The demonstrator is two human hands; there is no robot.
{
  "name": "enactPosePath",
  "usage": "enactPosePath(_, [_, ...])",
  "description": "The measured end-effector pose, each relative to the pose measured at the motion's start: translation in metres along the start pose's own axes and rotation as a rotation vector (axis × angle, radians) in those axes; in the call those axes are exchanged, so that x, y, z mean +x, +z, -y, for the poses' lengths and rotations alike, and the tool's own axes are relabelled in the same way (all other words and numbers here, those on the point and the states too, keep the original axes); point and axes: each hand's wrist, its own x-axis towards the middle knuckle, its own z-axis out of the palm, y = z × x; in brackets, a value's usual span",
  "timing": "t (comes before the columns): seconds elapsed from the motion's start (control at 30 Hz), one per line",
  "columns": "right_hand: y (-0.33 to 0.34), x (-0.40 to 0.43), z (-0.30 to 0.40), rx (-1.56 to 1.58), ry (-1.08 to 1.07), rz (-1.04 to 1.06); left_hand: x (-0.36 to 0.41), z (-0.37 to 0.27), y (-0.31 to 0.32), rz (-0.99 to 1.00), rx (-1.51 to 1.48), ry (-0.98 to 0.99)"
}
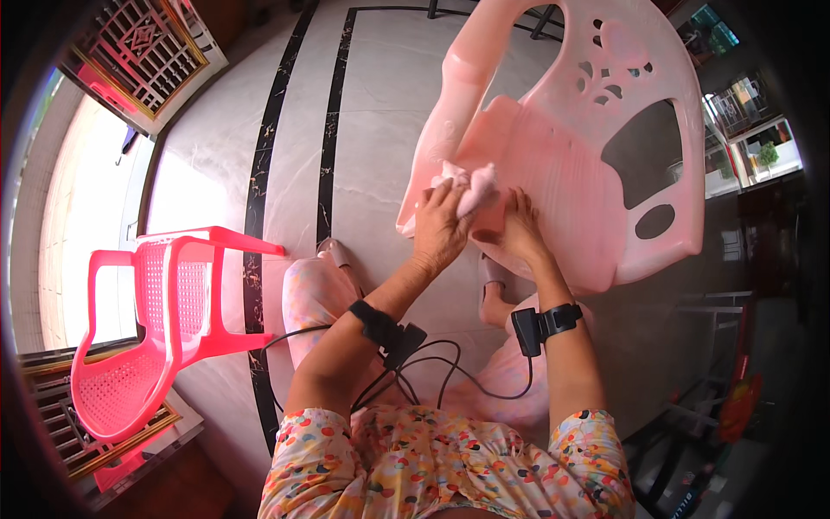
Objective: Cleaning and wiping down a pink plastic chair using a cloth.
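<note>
A bunched pale pink cloth (478, 187) is in my left hand (444, 224), whose fingers are closed around it. That hand is at the front left of a large pale pink plastic armchair (570, 168), beside its armrest. My right hand (521, 228) lies on the front part of the seat, fingers slightly spread, with nothing seen in it. The chair has a cut-out pattern in its back and stands angled in front of my knees. What is beneath the cloth and my right palm is hidden.
On the left, a bright pink child-size plastic armchair (159, 311) lies tipped over. Black cables (447, 370) run from the bands on my forearms across my lap. Black stripes (329, 149) cross the glossy tile floor (382, 71). A door with metal grillwork (146, 48) stands at upper left.
</note>
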Motion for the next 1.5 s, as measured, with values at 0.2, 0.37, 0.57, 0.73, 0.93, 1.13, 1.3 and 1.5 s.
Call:
enactPosePath(0.2, [-0.027, -0.008, 0.01, -0.1, 0.062, 0.07, 0.001, -0.019, 0.011, 0.33, 0.345, 0.363])
enactPosePath(0.37, [-0.035, -0.004, 0.019, -0.149, 0.108, 0.162, -0.001, -0.029, 0.01, 0.44, 0.604, 0.289])
enactPosePath(0.57, [-0.027, -0.001, 0.009, -0.211, 0.067, 0.136, 0.017, -0.032, 0.017, 0.388, 0.486, 0.301])
enactPosePath(0.73, [-0.036, -0.002, 0.009, -0.168, 0.066, 0.184, 0.014, -0.025, 0.006, 0.427, 0.285, 0.426])
enactPosePath(0.93, [-0.051, -0.003, 0.003, -0.066, 0.036, 0.319, 0.004, -0.027, -0.007, 0.44, 0.304, 0.361])
enactPosePath(1.13, [-0.054, -0.002, 0.004, -0.058, 0.041, 0.309, 0.021, -0.026, 0.005, 0.445, 0.481, 0.259])
enactPosePath(1.3, [-0.059, -0.002, -0.002, -0.038, 0.006, 0.299, 0.026, -0.023, 0.008, 0.381, 0.361, 0.323])
enactPosePath(1.5, [-0.051, 0.001, -0.04, 0.059, -0.189, 0.202, -0.008, -0.029, 0.002, 0.434, 0.001, 0.478])
